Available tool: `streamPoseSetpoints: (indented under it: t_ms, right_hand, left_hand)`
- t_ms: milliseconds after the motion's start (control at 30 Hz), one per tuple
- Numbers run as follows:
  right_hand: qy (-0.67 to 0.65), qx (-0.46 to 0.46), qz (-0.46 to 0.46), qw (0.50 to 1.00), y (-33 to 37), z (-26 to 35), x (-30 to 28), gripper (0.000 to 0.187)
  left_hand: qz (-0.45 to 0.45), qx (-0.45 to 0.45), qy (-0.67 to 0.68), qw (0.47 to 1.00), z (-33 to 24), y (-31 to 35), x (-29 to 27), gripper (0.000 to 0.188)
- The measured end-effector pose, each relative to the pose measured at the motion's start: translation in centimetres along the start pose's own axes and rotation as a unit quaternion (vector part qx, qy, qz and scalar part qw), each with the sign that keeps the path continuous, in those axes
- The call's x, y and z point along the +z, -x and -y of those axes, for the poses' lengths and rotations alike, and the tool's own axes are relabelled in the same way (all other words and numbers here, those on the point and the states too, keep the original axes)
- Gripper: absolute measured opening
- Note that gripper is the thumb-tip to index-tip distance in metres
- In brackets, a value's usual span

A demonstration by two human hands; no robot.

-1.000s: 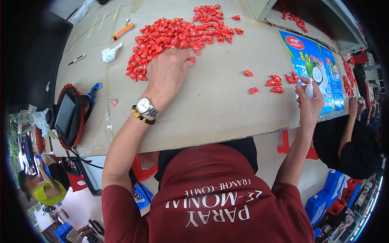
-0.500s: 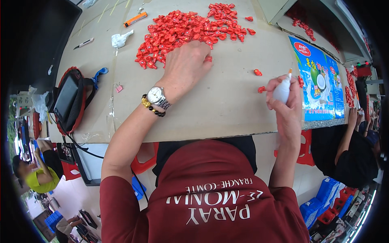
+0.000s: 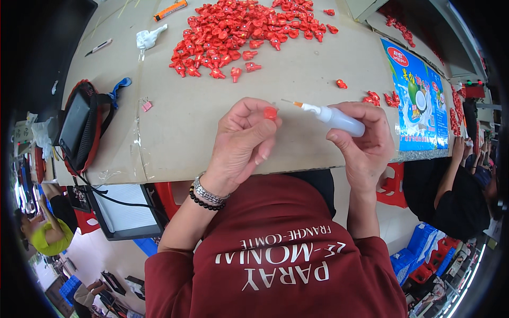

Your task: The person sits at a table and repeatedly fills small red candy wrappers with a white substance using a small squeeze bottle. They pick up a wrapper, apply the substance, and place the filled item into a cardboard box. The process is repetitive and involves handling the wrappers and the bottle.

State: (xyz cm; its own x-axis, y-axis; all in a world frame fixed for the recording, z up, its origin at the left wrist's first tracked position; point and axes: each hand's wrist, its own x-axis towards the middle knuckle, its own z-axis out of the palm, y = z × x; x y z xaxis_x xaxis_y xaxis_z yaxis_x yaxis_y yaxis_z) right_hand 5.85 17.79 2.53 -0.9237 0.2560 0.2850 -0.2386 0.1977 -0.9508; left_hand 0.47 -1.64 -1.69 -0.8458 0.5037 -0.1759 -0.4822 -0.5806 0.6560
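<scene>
My left hand (image 3: 246,135) pinches a small red plastic piece (image 3: 270,112) between thumb and fingers, above the near part of the table. Facing it, my right hand (image 3: 366,138) is closed around a white squeeze bottle (image 3: 344,123) with an orange collar and a thin needle tip. The needle points left, a short gap from the red piece. Beyond my hands lies a big heap of similar red pieces (image 3: 222,40). A few loose ones (image 3: 371,98) rest right of the bottle, beside a blue printed sheet (image 3: 416,100).
On the left are a black case with a dark device (image 3: 79,127), a pink clip (image 3: 146,105), a pen (image 3: 99,46), a white crumpled wrapping (image 3: 151,37) and an orange tube (image 3: 170,10). A shelf box stands at far right. Other people sit at both sides.
My left hand has come back from the heap toward me with a red piece. The right hand has tipped the bottle from upright to pointing left.
</scene>
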Motion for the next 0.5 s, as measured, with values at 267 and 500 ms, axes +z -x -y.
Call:
streamPoseSetpoints:
  t_ms: [267, 500]
  right_hand:
    - [0.125, -0.138, 0.002, 0.982, 0.91, -0.16, -0.12, 0.031]
    - [0.18, -0.208, 0.012, 0.961, 0.59, 0.15, 0.26, 0.029]
  left_hand:
    - [0.001, -0.001, 0.023, 1.0, 0.66, 0.48, -0.61, 0.024]
    - [-0.02, 0.004, -0.012, 1.0, 0.83, 0.6, -0.14, 0.023]
